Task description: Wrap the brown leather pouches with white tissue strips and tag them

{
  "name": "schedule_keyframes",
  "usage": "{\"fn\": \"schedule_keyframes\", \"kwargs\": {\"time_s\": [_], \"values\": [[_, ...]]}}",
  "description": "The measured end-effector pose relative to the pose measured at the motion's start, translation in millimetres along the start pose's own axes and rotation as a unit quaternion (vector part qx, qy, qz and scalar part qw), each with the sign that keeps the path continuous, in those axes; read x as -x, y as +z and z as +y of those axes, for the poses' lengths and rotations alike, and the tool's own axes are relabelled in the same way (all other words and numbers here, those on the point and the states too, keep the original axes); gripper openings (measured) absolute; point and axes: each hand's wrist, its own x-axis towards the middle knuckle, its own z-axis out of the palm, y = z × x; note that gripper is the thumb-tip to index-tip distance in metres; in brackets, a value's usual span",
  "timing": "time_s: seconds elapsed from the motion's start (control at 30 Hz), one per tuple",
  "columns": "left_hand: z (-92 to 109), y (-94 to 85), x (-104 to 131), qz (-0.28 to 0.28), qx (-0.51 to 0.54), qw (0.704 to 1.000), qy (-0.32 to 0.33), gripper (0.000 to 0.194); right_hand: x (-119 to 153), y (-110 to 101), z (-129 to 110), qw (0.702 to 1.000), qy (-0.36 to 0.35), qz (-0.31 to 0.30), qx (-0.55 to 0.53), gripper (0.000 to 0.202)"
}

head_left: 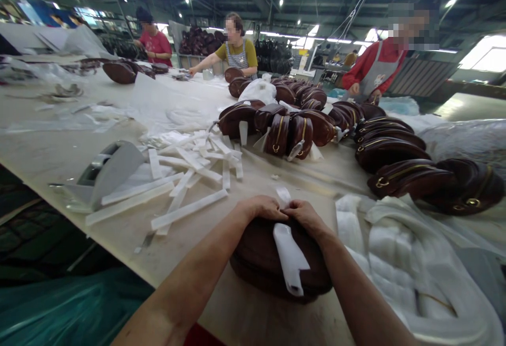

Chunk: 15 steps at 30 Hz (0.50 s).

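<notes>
A dark brown leather bag (253, 253) lies on the table right in front of me, between my forearms. A white strip (290, 261) runs over its upper side, with its loose lower end curling near the front edge. At the bag's far edge my left hand (264, 209) and my right hand (306, 217) meet, fingers closed and pinching at the strip. Another piece of white strip (283, 195) sticks up just beyond my fingertips. The fingers partly hide what lies between them.
Loose white strips (190, 211) lie heaped to the left beside a grey tape dispenser (114, 172). Several brown bags (411, 177) stand in rows behind and right. White padding in plastic (411, 261) lies at right. Three people work across the table, whose left edge (79, 230) slants nearby.
</notes>
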Motion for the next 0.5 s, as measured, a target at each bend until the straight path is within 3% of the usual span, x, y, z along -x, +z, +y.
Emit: {"fn": "schedule_keyframes", "kwargs": {"time_s": [0.27, 0.5], "values": [[1, -5.4, 10, -0.004, -0.013, 1.000, -0.012, 0.044, 2, -5, -8, 0.998, -0.022, 0.017, 0.055, 0.020], [7, -9.0, 23, 0.035, -0.013, 0.999, 0.012, 0.038, -1, -4, -12, 0.979, -0.028, 0.095, 0.177, 0.021]]}}
